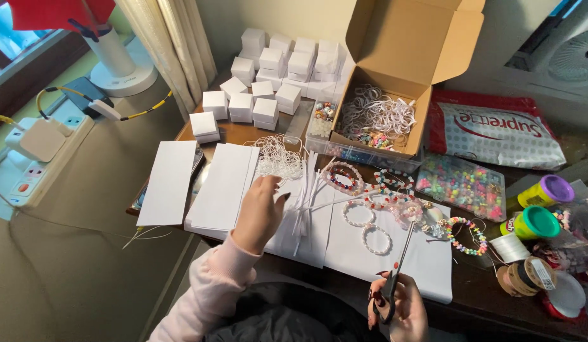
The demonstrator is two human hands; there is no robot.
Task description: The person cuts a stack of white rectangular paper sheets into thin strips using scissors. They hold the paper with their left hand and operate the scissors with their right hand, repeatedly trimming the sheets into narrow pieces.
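My left hand [261,212] reaches forward over white paper sheets [225,187], its fingertips at a bunch of thin white strips [305,196] beside a tangle of white string [279,158]. Whether it grips a strip I cannot tell. My right hand [398,310] is low at the table's near edge, shut on black-handled scissors [400,263] whose blades point up toward several beaded bracelets [376,212] lying on the white paper.
An open cardboard box [402,76] holds white elastic loops and beads. Small white boxes [268,69] are stacked at the back. Clear bead trays [462,183], a red-and-white bag [497,130], two tubs with purple and green lids [538,209] and cord spools [525,275] lie to the right.
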